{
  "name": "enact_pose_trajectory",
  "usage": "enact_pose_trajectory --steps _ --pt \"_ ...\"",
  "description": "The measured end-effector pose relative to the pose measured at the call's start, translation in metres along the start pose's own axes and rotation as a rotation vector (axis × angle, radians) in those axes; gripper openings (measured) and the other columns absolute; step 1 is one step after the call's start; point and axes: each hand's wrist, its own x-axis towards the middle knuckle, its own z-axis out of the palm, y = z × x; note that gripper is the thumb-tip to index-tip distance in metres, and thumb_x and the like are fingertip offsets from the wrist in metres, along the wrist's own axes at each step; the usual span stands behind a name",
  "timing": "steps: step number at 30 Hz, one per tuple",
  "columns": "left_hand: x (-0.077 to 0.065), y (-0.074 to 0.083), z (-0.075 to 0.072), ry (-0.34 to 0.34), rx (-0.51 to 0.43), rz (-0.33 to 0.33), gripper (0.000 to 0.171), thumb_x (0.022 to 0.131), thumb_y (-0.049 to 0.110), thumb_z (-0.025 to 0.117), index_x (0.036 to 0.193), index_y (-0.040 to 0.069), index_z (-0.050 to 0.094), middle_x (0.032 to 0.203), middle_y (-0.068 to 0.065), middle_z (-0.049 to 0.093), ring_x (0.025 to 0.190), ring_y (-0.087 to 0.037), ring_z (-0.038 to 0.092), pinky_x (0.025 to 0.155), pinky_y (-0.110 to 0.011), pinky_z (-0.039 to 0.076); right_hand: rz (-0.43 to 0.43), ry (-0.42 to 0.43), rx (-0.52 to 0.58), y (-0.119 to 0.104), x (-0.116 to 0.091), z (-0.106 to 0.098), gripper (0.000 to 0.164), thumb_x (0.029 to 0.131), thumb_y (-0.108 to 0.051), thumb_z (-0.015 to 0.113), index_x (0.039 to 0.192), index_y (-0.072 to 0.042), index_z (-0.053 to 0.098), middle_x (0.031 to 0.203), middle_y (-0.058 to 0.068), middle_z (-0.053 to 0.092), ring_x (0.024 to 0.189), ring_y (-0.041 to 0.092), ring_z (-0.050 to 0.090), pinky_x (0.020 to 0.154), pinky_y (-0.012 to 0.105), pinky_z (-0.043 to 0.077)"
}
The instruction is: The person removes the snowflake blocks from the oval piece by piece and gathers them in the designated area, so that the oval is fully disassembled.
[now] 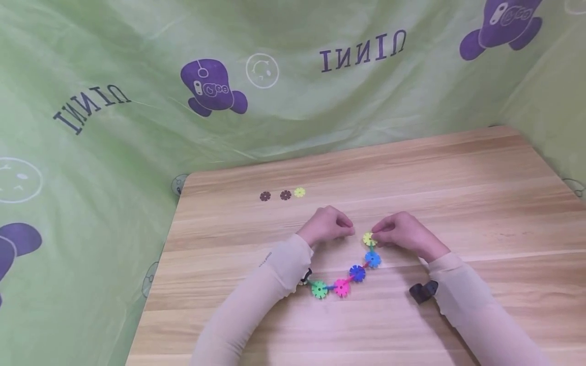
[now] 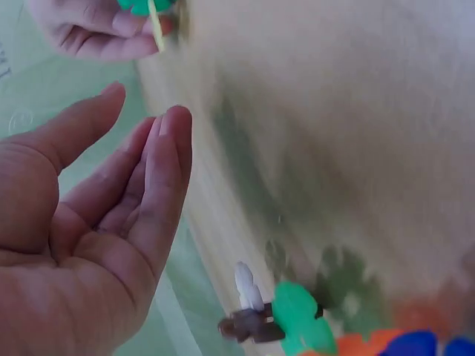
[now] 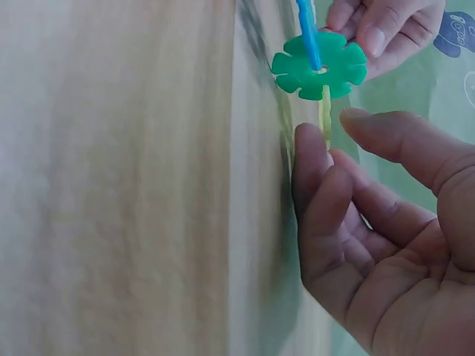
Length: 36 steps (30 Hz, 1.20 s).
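Note:
A chain of slotted snowflake discs curves across the table. A yellow disc (image 1: 368, 239) ends it near my right hand (image 1: 405, 234), whose curled fingertips hold that disc's edge. In the right wrist view its thumb tip stands slightly off the disc, beside a green disc (image 3: 343, 61). Light blue (image 1: 373, 260), dark blue (image 1: 357, 273), pink (image 1: 341, 288) and green (image 1: 319, 290) discs follow. My left hand (image 1: 327, 224) hovers left of the yellow disc, thumb and fingers apart around nothing. My left sleeve hides more of the chain; white (image 2: 245, 285) and brown (image 2: 249, 326) discs show in the left wrist view.
Two loose brown discs (image 1: 286, 195) and one loose yellow disc (image 1: 299, 192) lie farther back on the wooden table (image 1: 435, 178). A green printed cloth (image 1: 293, 112) hangs behind the table and along its sides. A black wrist device (image 1: 423, 292) sits at my right cuff.

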Motion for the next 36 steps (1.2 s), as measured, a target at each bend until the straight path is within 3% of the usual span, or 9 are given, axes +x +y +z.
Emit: enact_pose_trajectory --steps 6,15,19,28,36 --pt "0.0 0.003 0.006 -0.028 0.007 -0.003 0.025 0.088 0.021 0.074 0.11 0.01 0.074 0.097 -0.001 0.077 0.078 -0.011 0.067 0.072 -0.021 0.052 -0.004 -0.011 0.122 0.003 0.001 0.002 0.035 0.089 -0.019 0.072 0.115 0.003 0.067 0.099 0.01 0.075 0.086 0.015 0.068 0.079 0.025 0.055" --pt "0.005 0.006 0.004 -0.027 -0.021 0.03 0.025 0.088 0.023 0.075 0.112 0.015 0.074 0.112 0.0 0.075 0.101 -0.012 0.066 0.094 -0.028 0.052 -0.022 0.01 0.218 -0.003 0.0 0.002 0.038 0.088 -0.02 0.073 0.12 0.0 0.065 0.108 0.012 0.074 0.096 0.016 0.068 0.084 0.023 0.053" --pt "0.006 0.007 0.002 -0.026 -0.055 0.027 0.022 0.088 0.024 0.075 0.108 0.015 0.076 0.111 0.0 0.075 0.107 -0.014 0.066 0.1 -0.031 0.05 -0.039 0.022 0.26 -0.006 0.0 0.003 0.038 0.088 -0.018 0.074 0.12 0.001 0.065 0.11 0.014 0.073 0.097 0.015 0.068 0.083 0.02 0.054" --pt "0.005 0.009 0.001 -0.039 -0.162 0.012 0.02 0.085 0.02 0.078 0.102 0.011 0.076 0.091 0.002 0.076 0.086 -0.008 0.067 0.087 -0.024 0.053 -0.052 0.03 0.321 -0.01 -0.003 0.006 0.039 0.088 -0.014 0.073 0.121 0.003 0.063 0.113 0.016 0.072 0.101 0.018 0.069 0.087 0.022 0.056" --pt "0.0 0.011 -0.009 -0.012 -0.216 0.034 0.017 0.087 0.016 0.075 0.102 0.009 0.074 0.089 0.001 0.074 0.082 -0.01 0.067 0.08 -0.022 0.054 -0.047 -0.002 0.274 -0.009 -0.004 0.008 0.045 0.088 -0.028 0.075 0.121 0.0 0.064 0.111 0.011 0.073 0.103 0.017 0.068 0.092 0.027 0.052"
